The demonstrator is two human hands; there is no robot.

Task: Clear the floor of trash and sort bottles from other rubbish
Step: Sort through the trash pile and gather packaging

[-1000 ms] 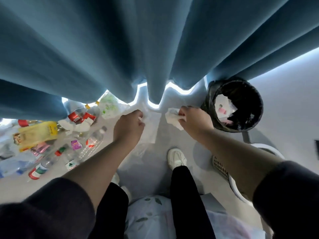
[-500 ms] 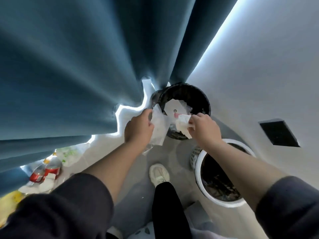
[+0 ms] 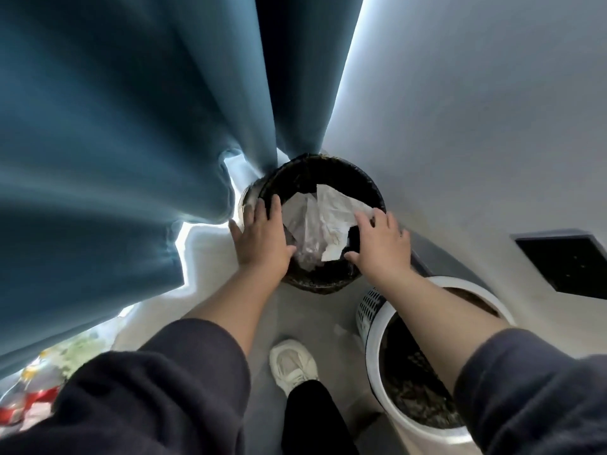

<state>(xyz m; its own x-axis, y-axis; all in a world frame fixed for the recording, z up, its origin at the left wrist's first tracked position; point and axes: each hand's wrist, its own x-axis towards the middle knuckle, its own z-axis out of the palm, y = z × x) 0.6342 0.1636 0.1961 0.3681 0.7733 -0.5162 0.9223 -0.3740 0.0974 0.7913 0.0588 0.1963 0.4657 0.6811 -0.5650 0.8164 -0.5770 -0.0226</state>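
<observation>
Far left, low under the hem of the blue curtain [image 3: 124,133], a blurred heap of rubbish lies on the floor [image 3: 295,310]. It has red labels that look like bottles [image 3: 33,397], though I can't tell one piece from another. That heap is well apart from both hands, out beyond the left elbow.

The left hand [image 3: 262,238] is spread flat, fingers straight, holding nothing. It hangs over the left rim of the black bin [image 3: 328,159]; I can't say whether it touches the rim. Between the two hands, in the bin's mouth, lies crumpled white paper [image 3: 331,211] over a thinner, paler sheet. Its long side runs from the far rim toward the near one. So that rubbish is already in the bin.

The right hand [image 3: 377,244] is spread too and grips nothing, its fingertips at the paper's right edge, touching or just short of it. Under the right forearm, just beside the bin, stands a white basket [image 3: 372,326] with something dark and mottled inside that I can't make out. A white shoe [image 3: 294,366] is planted between the arms.

As I read it, this drop is done and the next pick lies back to the left. The left hand is the nearer one to the heap. If the basket is meant for bottles, they would have to be carried across the body to the right.
</observation>
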